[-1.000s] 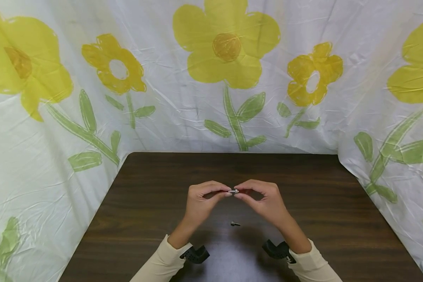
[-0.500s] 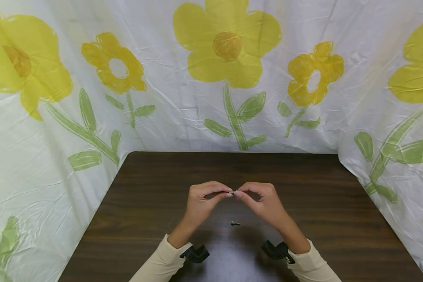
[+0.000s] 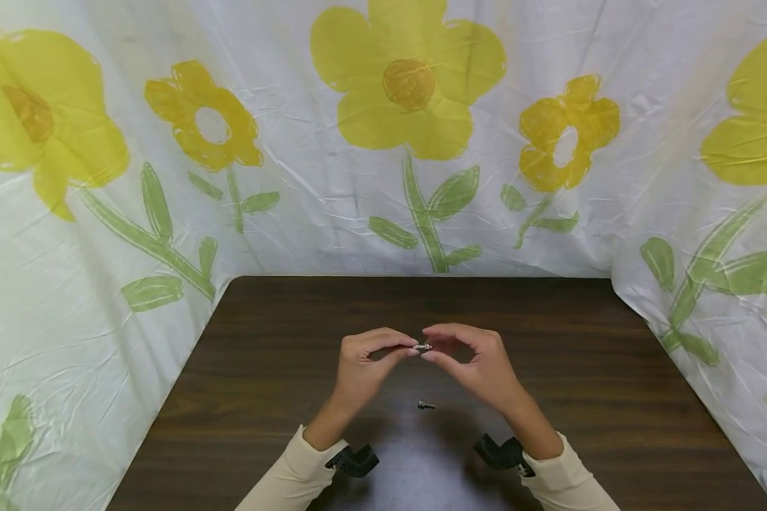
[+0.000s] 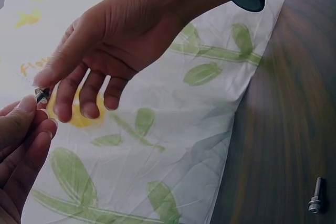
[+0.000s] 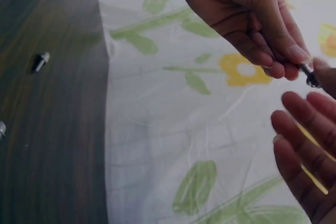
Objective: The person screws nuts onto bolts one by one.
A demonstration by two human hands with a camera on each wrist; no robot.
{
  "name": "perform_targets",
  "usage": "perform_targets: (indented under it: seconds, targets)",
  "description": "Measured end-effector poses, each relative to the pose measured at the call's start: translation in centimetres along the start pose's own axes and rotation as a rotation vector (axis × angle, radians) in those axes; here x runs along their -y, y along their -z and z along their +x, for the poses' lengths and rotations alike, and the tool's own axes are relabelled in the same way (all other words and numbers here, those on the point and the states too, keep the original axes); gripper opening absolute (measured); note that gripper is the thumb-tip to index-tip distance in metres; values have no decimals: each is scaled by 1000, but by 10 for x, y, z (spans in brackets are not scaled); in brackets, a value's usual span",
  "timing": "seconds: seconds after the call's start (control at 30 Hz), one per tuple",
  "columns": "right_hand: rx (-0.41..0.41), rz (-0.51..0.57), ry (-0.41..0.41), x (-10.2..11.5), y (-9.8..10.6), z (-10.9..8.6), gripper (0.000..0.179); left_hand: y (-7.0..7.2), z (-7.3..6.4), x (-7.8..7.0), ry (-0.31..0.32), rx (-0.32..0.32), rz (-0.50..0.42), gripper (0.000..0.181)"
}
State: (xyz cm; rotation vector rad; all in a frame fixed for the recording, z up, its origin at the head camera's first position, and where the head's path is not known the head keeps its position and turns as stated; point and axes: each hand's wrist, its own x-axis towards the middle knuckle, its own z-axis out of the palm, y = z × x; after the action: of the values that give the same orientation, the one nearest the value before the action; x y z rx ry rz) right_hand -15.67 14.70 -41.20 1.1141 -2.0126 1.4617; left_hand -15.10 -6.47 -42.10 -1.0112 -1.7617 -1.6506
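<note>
My left hand [image 3: 363, 360] pinches a small metal bolt [image 3: 422, 347] between thumb and fingertips, raised above the table. A wider ring-like part, such as a nut or washer, shows on its right end. My right hand [image 3: 486, 363] is at that end, with index finger and thumb parted around it. In the right wrist view its thumb is right by the bolt [image 5: 310, 76] while the other fingers spread apart. Fingertips partly hide the bolt in the left wrist view. A second bolt [image 3: 425, 404], with a round head and washers, lies on the table below the hands.
The dark wood-grain table [image 3: 262, 397] runs back to a white curtain [image 3: 319, 206] printed with yellow flowers. At the left edge of the right wrist view, part of another small metal piece [image 5: 2, 129] shows on the table. Black wrist cameras sit at both beige cuffs.
My right finger and thumb closed over the bolt's right end half a second ago, and now they have parted, so the end shows again. My left hand keeps its pinch.
</note>
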Motion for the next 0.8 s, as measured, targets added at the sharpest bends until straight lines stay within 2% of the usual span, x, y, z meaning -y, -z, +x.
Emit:
perform_targets:
  seconds: [0.1, 0.2, 0.37, 0.63, 0.8]
  targets:
    - [-22, 15, 64, -1, 0, 1, 49, 1, 0, 1, 9, -5, 10, 22]
    - [-22, 29, 96, -1, -1, 1, 46, 1, -1, 1, 9, -1, 6, 21]
    - [-5, 37, 89, 0, -1, 2, 36, 1, -2, 2, 8, 6, -5, 21]
    - [6, 28, 86, 1, -1, 3, 31, 1, 0, 1, -12, 0, -12, 20]
    - [15, 22, 56, 1, -2, 2, 26, 1, 0, 1, -18, -2, -14, 20]
